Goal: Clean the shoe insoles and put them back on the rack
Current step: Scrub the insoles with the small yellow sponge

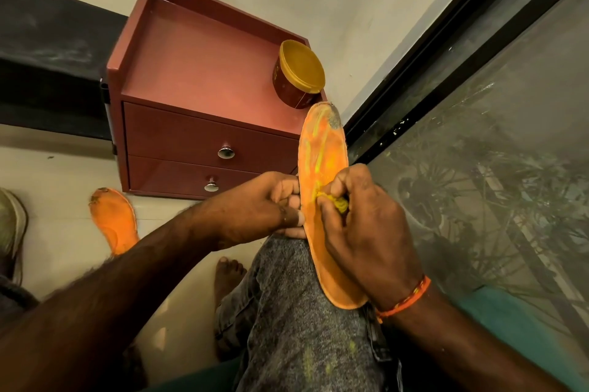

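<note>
Orange insole [322, 174] lies lengthwise on the person's knee [287, 289], heel near, toe far and pointing at the red cabinet [204, 85]. Left hand [255, 206] grips the insole's left edge at mid-length, fingers curled round it. Right hand [366, 225] pinches a small yellow cloth [338, 202] and presses it onto the insole's middle; yellow streaks run up toward the toe, grey grime patch at the toe tip not cleaned yet. Second insole [114, 219] lies on the floor [63, 174] to the left, well apart, with a worn toe. Tub [298, 74] with yellow lid sits on the cabinet top, far right corner, just beside the held insole's toe. Insole looks thin, light and floppy, likely to bend if held only at one end, so hold at mid-edge with the knee backing it; wet surface may be slippery. Rack not in view.
</note>
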